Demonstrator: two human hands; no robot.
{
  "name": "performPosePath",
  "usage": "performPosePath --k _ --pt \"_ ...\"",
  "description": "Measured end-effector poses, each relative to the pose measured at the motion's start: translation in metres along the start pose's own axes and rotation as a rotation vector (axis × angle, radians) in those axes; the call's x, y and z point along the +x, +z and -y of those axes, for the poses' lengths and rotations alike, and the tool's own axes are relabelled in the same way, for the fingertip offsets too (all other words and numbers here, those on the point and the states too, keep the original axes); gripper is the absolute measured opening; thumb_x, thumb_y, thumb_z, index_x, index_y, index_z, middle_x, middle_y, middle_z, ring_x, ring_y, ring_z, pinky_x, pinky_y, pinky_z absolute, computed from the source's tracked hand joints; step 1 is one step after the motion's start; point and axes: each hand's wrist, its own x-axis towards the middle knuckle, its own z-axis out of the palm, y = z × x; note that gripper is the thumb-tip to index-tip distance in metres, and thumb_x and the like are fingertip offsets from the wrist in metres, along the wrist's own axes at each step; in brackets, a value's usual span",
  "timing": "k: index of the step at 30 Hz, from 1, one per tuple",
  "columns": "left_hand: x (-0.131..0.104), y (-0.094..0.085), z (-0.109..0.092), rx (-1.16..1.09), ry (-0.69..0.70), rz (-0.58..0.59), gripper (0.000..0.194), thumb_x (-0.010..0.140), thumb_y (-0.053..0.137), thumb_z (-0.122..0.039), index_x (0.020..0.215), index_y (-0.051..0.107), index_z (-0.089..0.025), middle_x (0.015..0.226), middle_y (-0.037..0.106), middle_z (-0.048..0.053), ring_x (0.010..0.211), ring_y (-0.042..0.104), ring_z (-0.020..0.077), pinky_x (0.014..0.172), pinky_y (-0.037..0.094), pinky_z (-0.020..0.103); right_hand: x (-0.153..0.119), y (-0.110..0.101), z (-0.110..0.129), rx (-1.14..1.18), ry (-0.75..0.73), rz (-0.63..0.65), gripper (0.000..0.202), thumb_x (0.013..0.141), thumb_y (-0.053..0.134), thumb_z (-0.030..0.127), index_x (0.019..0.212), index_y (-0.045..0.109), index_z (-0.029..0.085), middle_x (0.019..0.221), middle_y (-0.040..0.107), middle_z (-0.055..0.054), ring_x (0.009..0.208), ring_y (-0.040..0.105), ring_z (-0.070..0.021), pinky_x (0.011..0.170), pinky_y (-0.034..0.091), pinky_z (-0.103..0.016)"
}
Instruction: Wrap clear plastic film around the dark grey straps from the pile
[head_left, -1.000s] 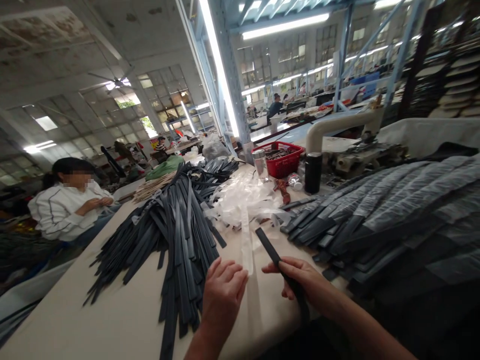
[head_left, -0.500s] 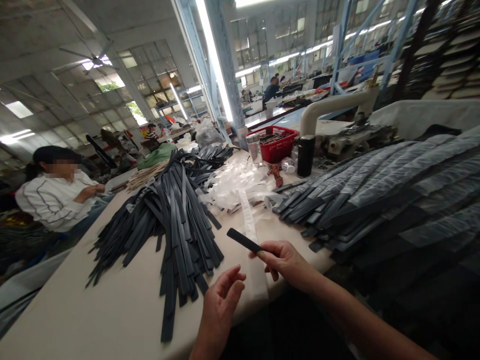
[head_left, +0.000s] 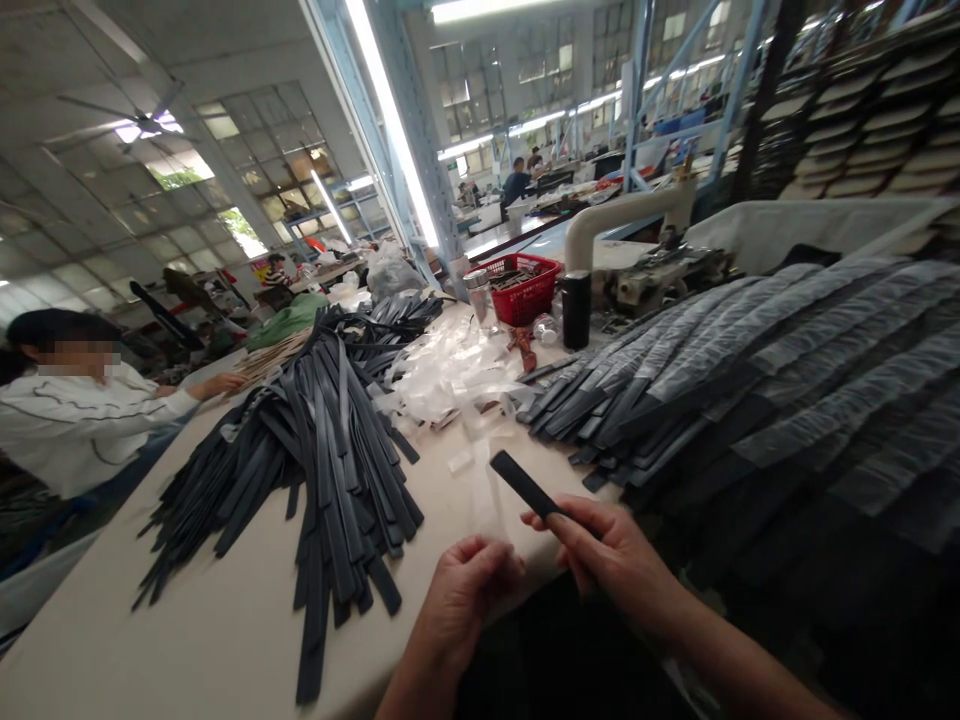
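My right hand (head_left: 611, 550) grips a flat black strap (head_left: 529, 487) near one end. The strap's rounded tip points up and to the left over the table edge. Just left of it, my left hand (head_left: 472, 575) has its fingers pinched together at the near end of a translucent plastic strip (head_left: 484, 485), which is smeared by motion. That strip runs back to a loose heap of clear plastic strips (head_left: 442, 365). A large pile of black straps (head_left: 337, 440) lies on the table left of my hands.
Plastic-covered black straps (head_left: 712, 370) are heaped on the right. Behind stand a red basket (head_left: 525, 295), a clear jar (head_left: 478, 295) and a machine (head_left: 645, 275) with a thick pale pipe (head_left: 600, 225). A person in white (head_left: 75, 420) sits across the cream table (head_left: 202, 640), one arm reaching onto it.
My left hand has gone from open fingers to a pinch on the plastic strip. My right hand has shifted right and down with the strap. The seated person has stretched an arm toward the table.
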Motion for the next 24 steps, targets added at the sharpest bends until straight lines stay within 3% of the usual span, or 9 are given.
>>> performPosePath --k 3,7,10,14,18,24 --pt "0.009 0.003 0.005 -0.226 -0.001 -0.071 0.036 0.056 0.092 -0.035 0.072 0.067 -0.014 0.063 0.067 -0.002 0.059 0.061 0.0095 0.063 0.052 0.021 -0.031 -0.014 -0.009 -0.115 -0.018 0.013 0.045 0.094 0.047 0.054 0.083 0.069 0.016 0.066 0.057 -0.001 0.046 0.048 -0.0101 0.042 0.034 -0.021" --pt "0.015 0.013 0.009 -0.329 -0.028 -0.128 0.042 0.049 0.095 -0.034 0.072 0.066 -0.015 0.068 0.070 0.000 0.061 0.065 0.0121 0.063 0.056 0.024 -0.068 -0.021 -0.023 -0.382 -0.130 0.092 0.039 0.099 0.042 0.041 0.074 0.060 0.018 0.071 0.060 -0.001 0.064 0.057 -0.0141 0.060 0.042 -0.024" --pt "0.016 0.020 0.013 -0.314 -0.049 -0.100 0.036 0.056 0.093 -0.032 0.075 0.069 -0.012 0.073 0.073 0.004 0.067 0.068 0.0143 0.068 0.057 0.025 -0.082 -0.019 -0.031 -0.456 -0.140 0.115 0.035 0.100 0.041 0.036 0.076 0.058 0.018 0.074 0.061 -0.002 0.068 0.059 -0.0140 0.064 0.043 -0.024" --pt "0.015 0.025 0.019 -0.309 -0.068 -0.035 0.022 0.070 0.084 -0.024 0.082 0.072 -0.010 0.086 0.075 0.009 0.077 0.069 0.0170 0.075 0.057 0.027 -0.089 -0.017 -0.037 -0.477 -0.143 0.098 0.036 0.100 0.040 0.036 0.075 0.058 0.018 0.072 0.060 -0.002 0.067 0.058 -0.0136 0.063 0.042 -0.023" --pt "0.017 0.028 0.023 -0.350 -0.038 -0.007 0.024 0.065 0.088 -0.025 0.074 0.070 -0.011 0.074 0.072 0.004 0.069 0.067 0.0143 0.071 0.057 0.025 -0.090 -0.018 -0.041 -0.476 -0.125 0.067 0.034 0.100 0.040 0.035 0.077 0.058 0.018 0.074 0.060 -0.001 0.067 0.058 -0.0133 0.063 0.042 -0.023" --pt "0.021 0.032 0.029 -0.429 -0.052 -0.125 0.027 0.063 0.089 -0.025 0.070 0.065 -0.014 0.068 0.070 0.002 0.065 0.067 0.0144 0.066 0.058 0.026 -0.085 -0.018 -0.041 -0.459 -0.130 -0.015 0.033 0.101 0.039 0.034 0.080 0.060 0.018 0.075 0.059 -0.002 0.069 0.058 -0.0136 0.065 0.041 -0.025"
